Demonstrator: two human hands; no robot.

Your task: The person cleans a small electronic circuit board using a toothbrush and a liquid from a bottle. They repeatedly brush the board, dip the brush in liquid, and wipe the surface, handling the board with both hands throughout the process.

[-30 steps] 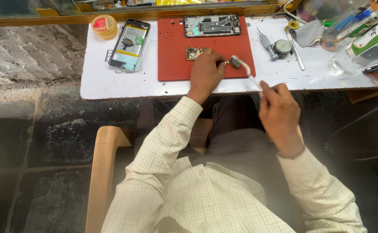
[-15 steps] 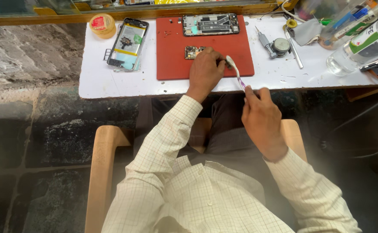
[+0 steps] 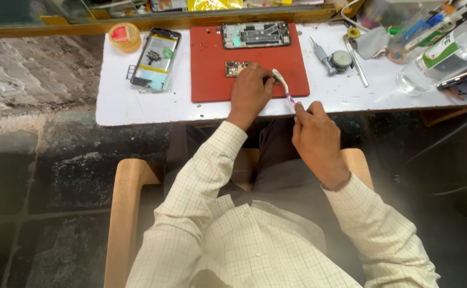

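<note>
My left hand [image 3: 250, 89] rests on a red work mat [image 3: 210, 80] and pins down a small circuit board [image 3: 235, 68] with its fingers. In my right hand [image 3: 317, 140] is a white toothbrush [image 3: 281, 86], gripped by the handle, with its bristle head lying at the board's right edge beside my left fingertips. An opened phone frame [image 3: 256, 34] lies at the mat's far edge. A phone with its back off [image 3: 156, 58] is on the white table [image 3: 137, 106] left of the mat.
A roll of tape [image 3: 124, 36] sits at the far left of the table. Right of the mat are a screwdriver and small round tool [image 3: 336, 60], tweezers [image 3: 357, 66], a clear plastic bottle [image 3: 441, 56] and more clutter. I sit on a wooden chair [image 3: 124, 213] over a dark stone floor.
My right hand has moved left and toward the mat, bringing the toothbrush head up against the circuit board. My left hand has stayed on the board.
</note>
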